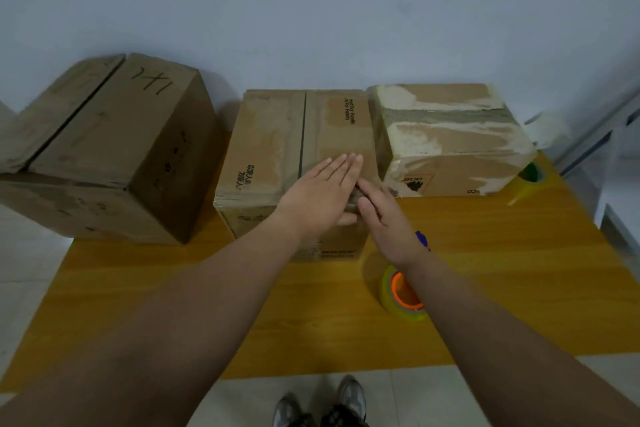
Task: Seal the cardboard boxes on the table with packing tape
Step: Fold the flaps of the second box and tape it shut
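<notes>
Three cardboard boxes stand in a row along the wall. My left hand lies flat, fingers straight, on the near right part of the top of the middle box, whose centre seam runs away from me. My right hand touches that box's near right corner, fingers extended along the edge beside my left hand. A roll of clear yellowish packing tape with an orange core lies on the wooden table, partly under my right forearm. The right box is covered in pale tape remnants. The large left box sits tilted.
A second tape roll with a green core lies at the right box's far corner. A white roll stands behind it. A small blue object shows beside my right wrist. My shoes are below the table's front edge.
</notes>
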Demonstrator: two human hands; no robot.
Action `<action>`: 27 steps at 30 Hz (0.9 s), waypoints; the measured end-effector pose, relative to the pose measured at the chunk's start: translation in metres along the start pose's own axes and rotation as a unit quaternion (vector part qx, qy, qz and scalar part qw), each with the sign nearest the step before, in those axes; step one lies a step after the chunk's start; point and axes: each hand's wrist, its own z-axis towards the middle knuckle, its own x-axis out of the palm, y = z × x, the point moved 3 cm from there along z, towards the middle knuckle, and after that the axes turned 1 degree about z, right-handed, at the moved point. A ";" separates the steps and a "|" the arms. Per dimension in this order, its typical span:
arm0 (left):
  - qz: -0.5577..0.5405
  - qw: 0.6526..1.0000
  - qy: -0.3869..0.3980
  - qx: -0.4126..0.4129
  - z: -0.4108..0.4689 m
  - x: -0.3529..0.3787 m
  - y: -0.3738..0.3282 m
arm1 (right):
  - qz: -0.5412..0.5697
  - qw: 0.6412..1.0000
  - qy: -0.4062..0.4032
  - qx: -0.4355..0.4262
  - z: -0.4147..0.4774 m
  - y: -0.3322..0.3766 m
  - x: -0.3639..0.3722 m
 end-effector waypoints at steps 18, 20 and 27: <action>-0.132 0.981 -0.003 -0.146 -0.126 0.022 0.104 | -0.084 0.994 -0.069 -0.004 -0.008 0.007 0.003; -0.164 0.977 -0.013 -0.137 -0.135 0.021 0.100 | -0.001 0.989 -0.140 0.049 -0.009 0.012 0.010; -0.140 0.989 0.005 0.050 -0.149 0.001 0.054 | 0.217 0.893 -0.315 0.239 -0.034 0.042 0.052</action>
